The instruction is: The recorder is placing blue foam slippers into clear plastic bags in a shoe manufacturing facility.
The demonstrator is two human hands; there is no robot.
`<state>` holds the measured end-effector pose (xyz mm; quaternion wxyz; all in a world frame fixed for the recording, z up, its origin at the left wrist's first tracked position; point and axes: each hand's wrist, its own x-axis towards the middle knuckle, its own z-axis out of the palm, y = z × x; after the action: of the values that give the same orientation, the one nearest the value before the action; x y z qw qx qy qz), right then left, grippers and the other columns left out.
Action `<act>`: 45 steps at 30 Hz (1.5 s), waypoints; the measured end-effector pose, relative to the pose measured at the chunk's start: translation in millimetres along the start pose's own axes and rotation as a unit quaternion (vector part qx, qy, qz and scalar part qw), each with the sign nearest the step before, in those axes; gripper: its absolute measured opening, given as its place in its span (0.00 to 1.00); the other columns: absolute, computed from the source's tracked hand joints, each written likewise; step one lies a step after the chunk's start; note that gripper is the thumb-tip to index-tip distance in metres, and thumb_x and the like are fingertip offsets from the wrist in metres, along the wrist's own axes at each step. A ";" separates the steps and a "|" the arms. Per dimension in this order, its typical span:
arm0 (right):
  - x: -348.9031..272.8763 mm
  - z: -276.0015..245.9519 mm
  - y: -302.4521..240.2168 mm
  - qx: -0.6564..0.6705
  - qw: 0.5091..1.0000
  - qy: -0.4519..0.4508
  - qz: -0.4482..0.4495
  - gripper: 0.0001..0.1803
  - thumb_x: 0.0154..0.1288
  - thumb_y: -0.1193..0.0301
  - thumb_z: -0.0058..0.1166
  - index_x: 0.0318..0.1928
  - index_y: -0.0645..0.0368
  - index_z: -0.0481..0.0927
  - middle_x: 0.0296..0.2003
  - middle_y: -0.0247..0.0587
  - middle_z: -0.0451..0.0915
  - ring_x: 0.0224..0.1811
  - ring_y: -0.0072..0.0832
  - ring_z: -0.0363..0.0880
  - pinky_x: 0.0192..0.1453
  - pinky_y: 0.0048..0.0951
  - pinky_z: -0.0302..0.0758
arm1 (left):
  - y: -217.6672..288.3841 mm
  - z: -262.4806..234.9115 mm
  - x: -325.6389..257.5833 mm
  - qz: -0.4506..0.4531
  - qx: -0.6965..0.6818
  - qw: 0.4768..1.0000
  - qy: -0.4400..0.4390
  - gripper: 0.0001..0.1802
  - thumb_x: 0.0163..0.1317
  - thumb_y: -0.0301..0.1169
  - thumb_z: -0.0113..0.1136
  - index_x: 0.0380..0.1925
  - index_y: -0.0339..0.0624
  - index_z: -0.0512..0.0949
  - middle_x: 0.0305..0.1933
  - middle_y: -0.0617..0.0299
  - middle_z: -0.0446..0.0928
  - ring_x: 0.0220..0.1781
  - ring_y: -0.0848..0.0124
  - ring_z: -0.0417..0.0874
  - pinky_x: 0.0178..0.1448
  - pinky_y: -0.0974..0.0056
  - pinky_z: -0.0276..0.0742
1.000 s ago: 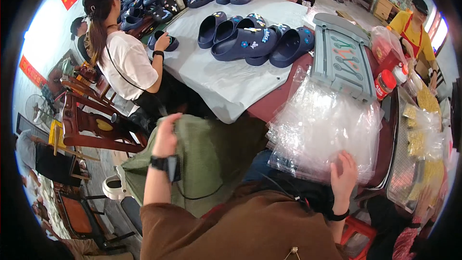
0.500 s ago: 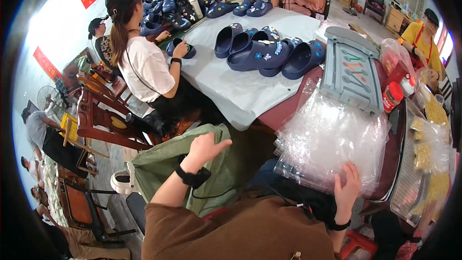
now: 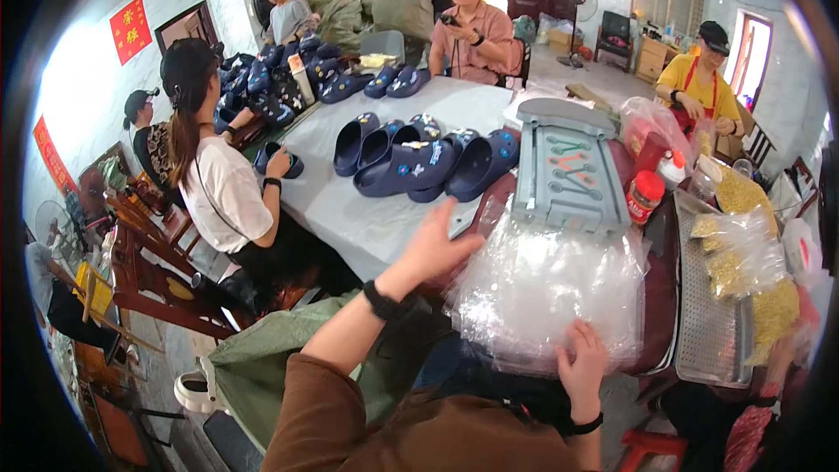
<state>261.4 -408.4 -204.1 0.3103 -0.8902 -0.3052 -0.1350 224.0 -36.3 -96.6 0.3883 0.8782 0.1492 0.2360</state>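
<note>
"White-covered, the table [image 3: 350, 236] spreads ahead of you; at your lower left slumps the green sack [image 3: 280, 341]; what lies closest to you?"

"Clear plastic bags [image 3: 559, 288], stacked in front of the grey board [image 3: 568, 157]; the navy clogs [image 3: 398, 173] stand beyond them to your left; treat that glossy film as slippery, for it would probably slide under a sideways pull."

"And your hands?"

"Your left hand [image 3: 437, 245] hangs by the stack's far left side, fingers spread, nothing visible in them; your right hand [image 3: 584, 363] rests at the near edge, fingers close together, thumb apart; whether they pinch any film cannot be told; best keep the right light but steady on the pile, and bring the left in softly, clear of the clogs, so the layers stay square."
</note>
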 end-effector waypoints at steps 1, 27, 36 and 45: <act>-2.7 -1.0 0.4 0.003 1.000 -0.002 0.007 0.22 0.58 0.67 0.66 0.54 0.58 0.82 0.63 0.45 0.79 0.70 0.50 0.72 0.70 0.51 0.67 | -22.7 7.7 27.0 0.011 0.050 0.997 0.056 0.55 0.54 0.51 0.78 0.70 0.25 0.62 0.67 0.31 0.70 0.70 0.41 0.72 0.73 0.48 0.69; 1.6 -2.4 -6.7 -0.011 1.000 0.000 0.007 0.23 0.57 0.67 0.67 0.54 0.57 0.83 0.62 0.45 0.80 0.68 0.50 0.73 0.68 0.51 0.69 | 36.5 84.8 47.6 0.083 -0.091 0.992 0.018 0.22 0.53 0.37 0.80 0.37 0.36 0.76 0.31 0.60 0.80 0.32 0.72 0.78 0.38 0.63 0.77; -2.6 -3.7 -7.5 -0.003 1.000 -0.005 0.010 0.23 0.58 0.66 0.67 0.55 0.56 0.83 0.63 0.45 0.79 0.69 0.50 0.73 0.70 0.51 0.68 | 60.5 163.3 5.7 0.044 -0.152 0.985 -0.064 0.26 0.55 0.42 0.79 0.34 0.36 0.71 0.29 0.50 0.78 0.31 0.55 0.80 0.37 0.55 0.75; 0.3 -7.9 -8.5 -0.007 1.000 -0.016 0.016 0.23 0.57 0.66 0.67 0.55 0.55 0.83 0.63 0.44 0.79 0.70 0.48 0.71 0.69 0.50 0.67 | 58.3 170.6 -6.2 0.051 -0.221 0.956 -0.186 0.11 0.64 0.27 0.70 0.39 0.35 0.76 0.34 0.57 0.82 0.36 0.68 0.85 0.41 0.63 0.80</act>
<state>255.9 -408.1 -193.9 0.3017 -0.8991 -0.2945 -0.1179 313.8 -181.5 -154.7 0.5813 0.8052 -0.0263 0.1148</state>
